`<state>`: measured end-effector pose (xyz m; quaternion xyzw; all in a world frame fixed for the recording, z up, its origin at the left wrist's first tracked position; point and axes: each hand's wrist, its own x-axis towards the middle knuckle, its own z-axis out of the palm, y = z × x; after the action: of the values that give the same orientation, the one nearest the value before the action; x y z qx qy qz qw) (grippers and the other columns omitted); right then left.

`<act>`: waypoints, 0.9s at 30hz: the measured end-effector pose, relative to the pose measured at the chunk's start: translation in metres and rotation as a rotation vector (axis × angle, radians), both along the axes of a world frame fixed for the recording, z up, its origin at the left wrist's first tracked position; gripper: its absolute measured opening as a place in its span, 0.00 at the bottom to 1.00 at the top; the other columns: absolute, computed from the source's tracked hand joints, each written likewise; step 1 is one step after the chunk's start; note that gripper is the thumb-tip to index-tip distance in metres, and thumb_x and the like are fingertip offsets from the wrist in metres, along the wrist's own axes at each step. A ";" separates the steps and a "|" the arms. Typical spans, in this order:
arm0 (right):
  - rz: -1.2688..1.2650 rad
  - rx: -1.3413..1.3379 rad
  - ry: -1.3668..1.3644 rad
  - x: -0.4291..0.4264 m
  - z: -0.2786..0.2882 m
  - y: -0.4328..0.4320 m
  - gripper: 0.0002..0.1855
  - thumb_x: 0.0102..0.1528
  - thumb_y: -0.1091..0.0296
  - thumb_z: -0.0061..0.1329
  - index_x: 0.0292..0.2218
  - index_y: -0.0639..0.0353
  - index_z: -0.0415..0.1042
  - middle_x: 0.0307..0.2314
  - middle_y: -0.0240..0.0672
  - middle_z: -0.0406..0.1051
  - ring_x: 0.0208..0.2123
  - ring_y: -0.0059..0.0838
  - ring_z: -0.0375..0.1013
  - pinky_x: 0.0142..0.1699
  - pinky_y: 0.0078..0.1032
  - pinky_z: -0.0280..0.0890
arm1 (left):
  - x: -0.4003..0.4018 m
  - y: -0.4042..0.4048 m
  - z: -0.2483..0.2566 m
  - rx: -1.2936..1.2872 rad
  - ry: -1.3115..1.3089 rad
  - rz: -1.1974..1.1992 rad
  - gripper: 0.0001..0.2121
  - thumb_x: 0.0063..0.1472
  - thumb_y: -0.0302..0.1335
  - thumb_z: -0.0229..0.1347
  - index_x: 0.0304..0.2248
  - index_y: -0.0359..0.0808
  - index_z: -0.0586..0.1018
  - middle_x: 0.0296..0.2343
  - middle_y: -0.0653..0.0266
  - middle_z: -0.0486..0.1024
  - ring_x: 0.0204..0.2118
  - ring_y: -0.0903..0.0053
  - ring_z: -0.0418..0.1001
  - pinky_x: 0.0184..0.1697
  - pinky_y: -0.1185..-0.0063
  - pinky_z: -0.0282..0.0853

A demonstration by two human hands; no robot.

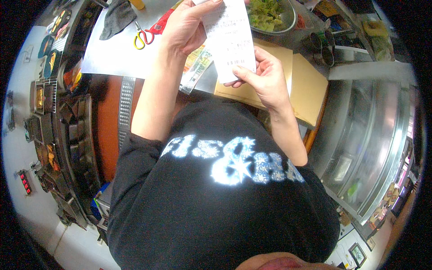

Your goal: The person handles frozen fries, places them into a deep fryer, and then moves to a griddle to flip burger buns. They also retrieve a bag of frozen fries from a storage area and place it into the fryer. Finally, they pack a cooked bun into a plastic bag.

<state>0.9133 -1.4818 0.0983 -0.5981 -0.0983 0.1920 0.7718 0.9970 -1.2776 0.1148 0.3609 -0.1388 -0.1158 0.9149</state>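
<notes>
A long white paper receipt point(231, 44) bearing print is stretched between my two hands above the counter. My left hand point(189, 25) grips it near its upper left edge. At its lower right corner, my right hand point(263, 76) pinches the paper between thumb and fingers. Beneath the receipt lie a flat printed plastic packet point(197, 65) and tan cardboard sheets point(307, 87). A metal bowl point(293, 17) of green leaves point(266, 15) stands just beyond my right hand. The receipt's top end runs out of view.
Scissors point(142, 37) with red and yellow handles lie left of my left hand, by a red packet point(163, 22) and a grey cloth point(118, 17) on the steel counter point(108, 57). Metal cups point(322, 49) stand at right, near a steel-framed cabinet point(354, 135). Shelving holds pans at left.
</notes>
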 end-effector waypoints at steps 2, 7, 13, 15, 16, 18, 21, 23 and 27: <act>0.001 -0.021 -0.006 0.000 0.000 0.000 0.18 0.58 0.78 0.55 0.50 0.71 0.70 0.35 0.43 0.79 0.32 0.30 0.82 0.34 0.19 0.76 | -0.001 0.001 0.001 0.012 0.011 0.002 0.24 0.64 0.24 0.56 0.58 0.28 0.69 0.54 0.51 0.74 0.53 0.64 0.76 0.56 0.69 0.73; 0.016 -0.027 -0.010 0.000 0.001 0.002 0.18 0.58 0.77 0.55 0.49 0.71 0.70 0.34 0.43 0.79 0.32 0.29 0.82 0.34 0.19 0.76 | -0.004 0.005 0.005 0.006 0.021 0.005 0.24 0.63 0.24 0.57 0.58 0.28 0.70 0.53 0.51 0.75 0.53 0.63 0.76 0.56 0.69 0.73; 0.038 -0.002 -0.014 -0.001 0.004 0.005 0.17 0.58 0.77 0.56 0.48 0.71 0.71 0.34 0.43 0.80 0.31 0.29 0.82 0.34 0.19 0.76 | -0.006 0.012 0.011 0.005 -0.036 0.023 0.24 0.63 0.23 0.57 0.58 0.28 0.69 0.54 0.49 0.74 0.56 0.61 0.74 0.57 0.68 0.72; 0.051 -0.006 -0.017 -0.001 0.004 0.006 0.17 0.58 0.77 0.56 0.48 0.71 0.71 0.34 0.43 0.80 0.31 0.29 0.82 0.34 0.19 0.76 | -0.007 0.012 0.012 0.013 -0.037 0.035 0.25 0.63 0.23 0.57 0.58 0.28 0.68 0.55 0.49 0.73 0.57 0.61 0.73 0.57 0.68 0.72; 0.056 -0.004 -0.017 -0.002 0.004 0.007 0.17 0.58 0.77 0.56 0.48 0.71 0.71 0.34 0.43 0.80 0.31 0.29 0.82 0.34 0.19 0.76 | -0.008 0.012 0.012 0.019 -0.036 0.040 0.25 0.63 0.22 0.58 0.58 0.28 0.68 0.55 0.49 0.72 0.58 0.60 0.73 0.58 0.68 0.72; 0.063 -0.004 -0.019 -0.002 0.003 0.007 0.17 0.58 0.77 0.56 0.48 0.71 0.71 0.34 0.43 0.80 0.31 0.29 0.82 0.34 0.19 0.76 | -0.010 0.012 0.012 0.024 -0.035 0.064 0.25 0.62 0.21 0.58 0.58 0.28 0.68 0.56 0.49 0.72 0.58 0.60 0.72 0.58 0.68 0.72; 0.076 0.005 -0.019 -0.002 0.002 0.008 0.17 0.59 0.77 0.56 0.48 0.71 0.71 0.34 0.44 0.80 0.31 0.30 0.82 0.34 0.19 0.76 | -0.011 0.011 0.012 0.033 -0.038 0.091 0.26 0.62 0.19 0.58 0.59 0.28 0.68 0.56 0.49 0.71 0.59 0.60 0.71 0.58 0.68 0.71; 0.080 -0.004 -0.019 -0.003 0.002 0.009 0.17 0.59 0.77 0.55 0.48 0.70 0.71 0.34 0.43 0.80 0.31 0.30 0.82 0.34 0.19 0.76 | -0.012 0.011 0.012 0.045 -0.048 0.096 0.27 0.61 0.18 0.57 0.59 0.28 0.67 0.57 0.48 0.71 0.60 0.59 0.70 0.58 0.68 0.71; 0.092 -0.003 0.002 -0.003 0.000 0.010 0.17 0.59 0.76 0.56 0.49 0.70 0.71 0.34 0.42 0.80 0.31 0.30 0.82 0.33 0.19 0.76 | -0.010 0.012 0.011 0.013 -0.098 0.071 0.29 0.60 0.15 0.55 0.61 0.29 0.64 0.58 0.47 0.68 0.62 0.57 0.66 0.59 0.68 0.70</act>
<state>0.9108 -1.4722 0.0988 -0.5939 -0.1247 0.2281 0.7613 0.9867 -1.2654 0.1257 0.3766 -0.1699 -0.0663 0.9083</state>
